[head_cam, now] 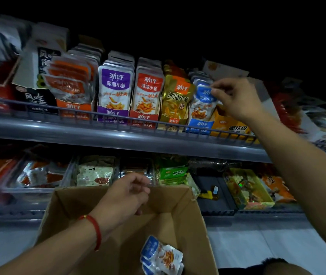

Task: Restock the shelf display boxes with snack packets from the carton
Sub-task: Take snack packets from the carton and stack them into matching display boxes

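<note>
A brown cardboard carton (190, 221) sits open below me, with a few blue-and-white snack packets (162, 255) at its bottom. My left hand (126, 195) hovers over the carton's far wall, fingers loosely curled, holding nothing. On the upper shelf stands a blue display box (198, 125) filled with upright blue packets. My right hand (235, 98) pinches the top edge of the front blue packet (201, 104) in that box. Purple (114, 90), red (148, 92) and gold (176, 98) packets fill the boxes to its left.
A grey wire rail (118, 118) runs along the upper shelf's front. An orange box (231, 126) stands right of the blue one. The lower shelf holds clear trays of snacks (94, 173), a green box (172, 171) and a yellow tray (249, 187).
</note>
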The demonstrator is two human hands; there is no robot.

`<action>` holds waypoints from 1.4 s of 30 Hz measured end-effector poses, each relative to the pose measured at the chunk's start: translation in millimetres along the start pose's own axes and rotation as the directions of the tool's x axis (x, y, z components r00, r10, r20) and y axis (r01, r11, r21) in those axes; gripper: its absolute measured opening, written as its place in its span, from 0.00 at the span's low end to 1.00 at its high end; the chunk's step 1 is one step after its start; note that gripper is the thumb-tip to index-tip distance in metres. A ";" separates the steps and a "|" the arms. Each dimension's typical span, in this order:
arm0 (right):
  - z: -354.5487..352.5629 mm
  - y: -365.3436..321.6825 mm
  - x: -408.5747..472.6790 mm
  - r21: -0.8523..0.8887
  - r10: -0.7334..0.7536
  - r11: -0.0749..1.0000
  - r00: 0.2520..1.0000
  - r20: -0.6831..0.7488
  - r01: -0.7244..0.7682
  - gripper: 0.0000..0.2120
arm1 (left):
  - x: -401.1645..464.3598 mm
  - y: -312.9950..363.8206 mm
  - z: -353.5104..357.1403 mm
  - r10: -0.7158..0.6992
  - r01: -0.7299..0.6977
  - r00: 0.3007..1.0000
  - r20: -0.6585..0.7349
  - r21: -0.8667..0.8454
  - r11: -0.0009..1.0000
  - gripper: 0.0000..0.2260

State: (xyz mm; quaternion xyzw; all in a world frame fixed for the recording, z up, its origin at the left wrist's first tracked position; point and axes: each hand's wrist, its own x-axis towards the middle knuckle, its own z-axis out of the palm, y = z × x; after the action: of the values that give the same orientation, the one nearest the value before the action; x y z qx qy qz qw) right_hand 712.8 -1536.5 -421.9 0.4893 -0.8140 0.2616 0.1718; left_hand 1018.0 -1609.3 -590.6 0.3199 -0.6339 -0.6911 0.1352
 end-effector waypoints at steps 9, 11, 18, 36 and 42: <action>10.4 4.7 8.7 -0.218 -0.096 0.973 0.992 -0.083 0.076 0.14 | 1.7 2.2 -1.3 0.006 -0.006 1.000 -0.009 -0.002 1.000 0.15; 11.7 5.2 9.2 -0.229 -0.113 0.969 0.989 -0.096 0.089 0.14 | 1.1 1.8 -1.4 0.010 -0.010 1.000 -0.005 0.006 1.000 0.14; 14.9 7.9 6.5 -0.208 -0.129 0.973 0.984 -0.121 0.102 0.18 | -1.1 -1.7 -1.9 0.005 -0.006 1.000 0.008 0.045 0.999 0.14; 16.8 6.8 7.6 -0.202 -0.175 0.970 0.969 -0.176 0.138 0.13 | 1.8 -5.3 9.1 -0.023 0.022 1.000 0.008 0.128 0.991 0.13; 20.3 2.9 16.6 -0.227 -0.189 0.961 0.974 -0.128 0.157 0.11 | 4.3 -6.0 5.5 -0.039 0.039 0.999 -0.001 0.118 0.992 0.14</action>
State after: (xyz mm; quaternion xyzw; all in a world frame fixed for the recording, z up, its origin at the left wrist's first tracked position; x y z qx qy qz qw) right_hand 702.1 -1559.2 -430.0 0.5164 -0.7765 0.1914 0.3061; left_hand 1012.7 -1606.5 -597.6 0.3392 -0.6673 -0.6552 0.1019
